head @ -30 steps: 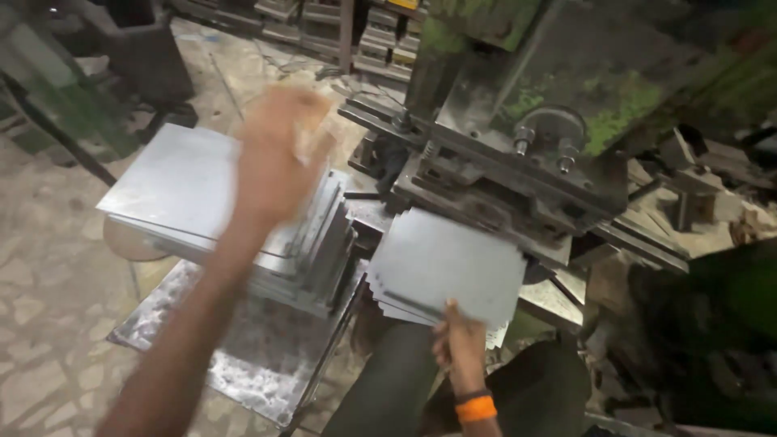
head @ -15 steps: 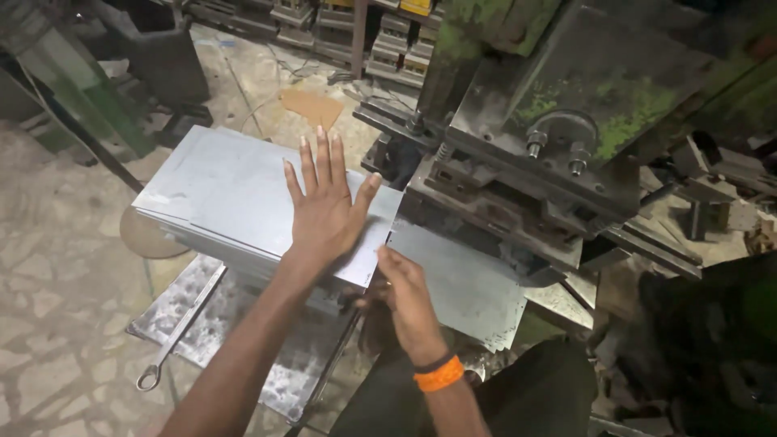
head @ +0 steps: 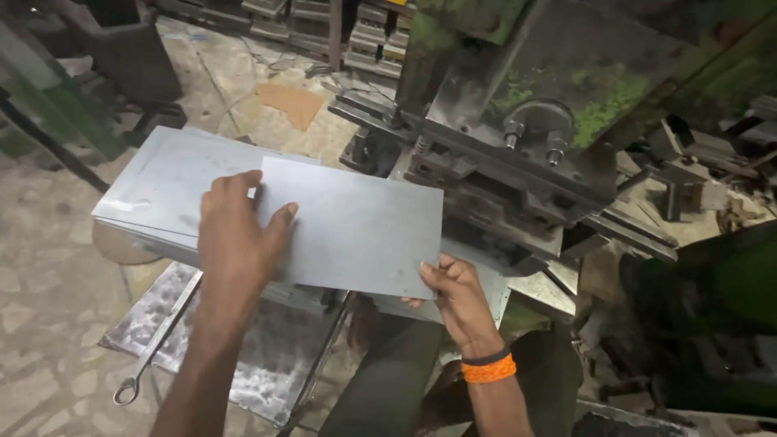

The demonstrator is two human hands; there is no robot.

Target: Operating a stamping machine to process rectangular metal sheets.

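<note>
A flat grey metal sheet [head: 356,226] is held level in front of a green press machine [head: 518,105]. My left hand [head: 239,235] lies palm-down on the sheet's left edge, fingers spread over it. My right hand [head: 453,291], with an orange band at the wrist, pinches the sheet's near right corner. To the left, a stack of similar metal sheets [head: 162,190] rests on a low stand, partly under my left hand. Under the sheet's right end, another pile of sheets [head: 486,283] shows by the press.
A spanner [head: 154,348] lies on a worn metal plate [head: 267,364] on the floor below the stack. The press die and bolts [head: 534,133] jut out just beyond the sheet. Metal clutter fills the right side [head: 688,178]. Stone floor spreads at left.
The top sheet has slid right off the left stack and now spans between both hands in front of the press. My right hand moved right to its near corner.
</note>
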